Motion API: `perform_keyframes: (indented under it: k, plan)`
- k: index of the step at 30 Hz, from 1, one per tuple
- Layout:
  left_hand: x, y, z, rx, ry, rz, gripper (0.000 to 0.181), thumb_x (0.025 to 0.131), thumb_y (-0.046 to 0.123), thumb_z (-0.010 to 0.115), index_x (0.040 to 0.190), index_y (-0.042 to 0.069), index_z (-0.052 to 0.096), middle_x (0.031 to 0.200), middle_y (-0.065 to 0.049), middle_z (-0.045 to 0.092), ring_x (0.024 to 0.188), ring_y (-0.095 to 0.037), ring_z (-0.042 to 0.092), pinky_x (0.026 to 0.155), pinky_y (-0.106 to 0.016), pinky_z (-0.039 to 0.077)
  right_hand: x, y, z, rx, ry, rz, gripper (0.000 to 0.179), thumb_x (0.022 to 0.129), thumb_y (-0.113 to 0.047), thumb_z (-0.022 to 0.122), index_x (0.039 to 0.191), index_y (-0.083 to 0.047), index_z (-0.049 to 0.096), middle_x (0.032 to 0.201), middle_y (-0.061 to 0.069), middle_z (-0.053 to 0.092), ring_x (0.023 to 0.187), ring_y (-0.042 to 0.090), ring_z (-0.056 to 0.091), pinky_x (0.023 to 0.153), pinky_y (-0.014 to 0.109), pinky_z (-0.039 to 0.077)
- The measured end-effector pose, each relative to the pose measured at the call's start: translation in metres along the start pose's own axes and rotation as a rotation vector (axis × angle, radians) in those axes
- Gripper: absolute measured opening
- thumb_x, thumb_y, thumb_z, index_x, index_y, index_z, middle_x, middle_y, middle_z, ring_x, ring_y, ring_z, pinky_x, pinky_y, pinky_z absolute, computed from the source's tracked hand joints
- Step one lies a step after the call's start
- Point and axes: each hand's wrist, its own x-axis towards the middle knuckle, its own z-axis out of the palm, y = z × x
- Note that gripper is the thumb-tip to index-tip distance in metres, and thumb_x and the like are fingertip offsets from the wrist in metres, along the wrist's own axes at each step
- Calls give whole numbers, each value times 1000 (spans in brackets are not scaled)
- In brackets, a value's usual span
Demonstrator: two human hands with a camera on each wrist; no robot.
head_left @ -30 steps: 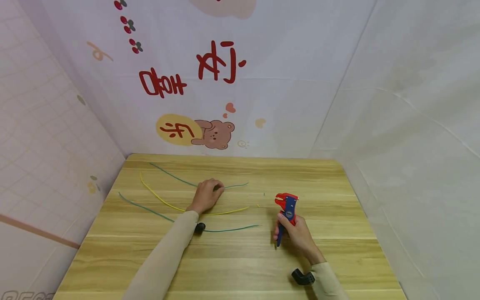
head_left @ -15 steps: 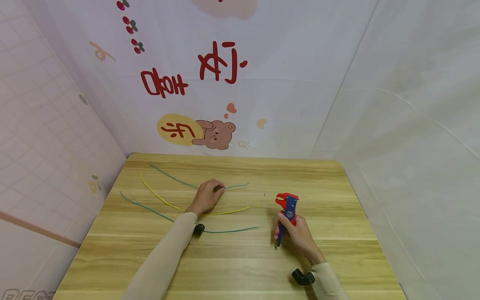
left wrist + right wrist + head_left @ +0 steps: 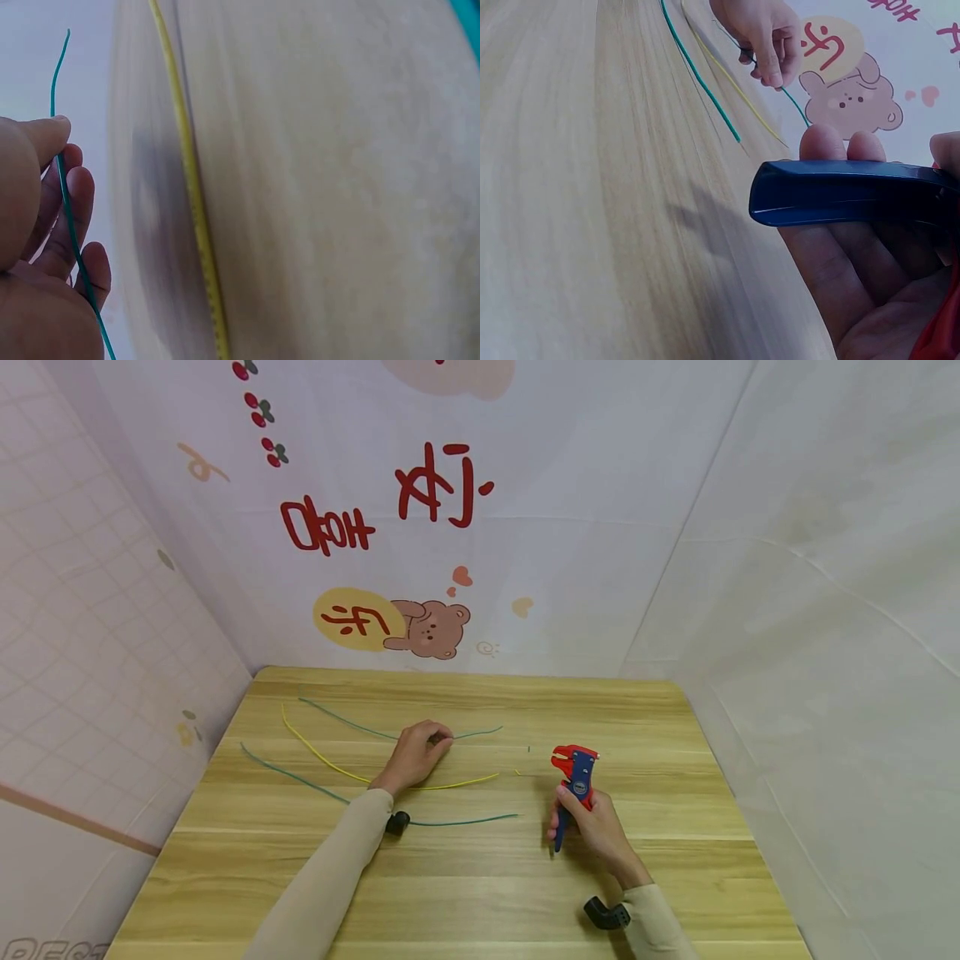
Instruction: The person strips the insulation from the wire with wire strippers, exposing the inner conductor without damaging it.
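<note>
My left hand [image 3: 416,756] pinches a thin green wire [image 3: 345,720] between thumb and fingertips near the back of the table. Its free end sticks out past the thumb, and in the left wrist view the same green wire [image 3: 68,210] runs down across the fingers. In my right hand [image 3: 600,837] is a wire stripper [image 3: 579,770] with red jaws and blue body, held upright with its jaws pointing left. The right wrist view shows its blue handle [image 3: 840,191] lying across the fingers. A yellow wire [image 3: 450,786] and a second green wire [image 3: 465,822] lie nearer, partly under the left forearm.
Two tiny offcuts lie between the hands, a green bit [image 3: 528,749] and a yellow bit [image 3: 517,772]. The wooden table [image 3: 450,902] ends at a printed cloth wall [image 3: 570,568] behind, with more cloth on both sides.
My left hand has shifted slightly right with the green wire; the wire's left end has slid a little nearer. The right hand and wire stripper stay in place.
</note>
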Motion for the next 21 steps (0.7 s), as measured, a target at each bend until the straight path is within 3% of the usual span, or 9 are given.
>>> perform_keyframes:
  k: [13,21]
  plan:
    - [-4,2,0,-38,25,4,6,108,11,78,111,10,83,108,-6,81,100,-20,76,94,-39,65,0,-1,1,-1,-8,-19,62,119,-42,58,124,20,55,89,17,75,76,25,82,78,46,72]
    - [-8,11,-3,-66,47,32,5,107,10,79,110,8,82,107,-7,81,99,-22,78,92,-37,65,0,1,3,13,-19,-52,60,120,-37,57,120,23,55,87,19,75,73,25,82,75,48,72]
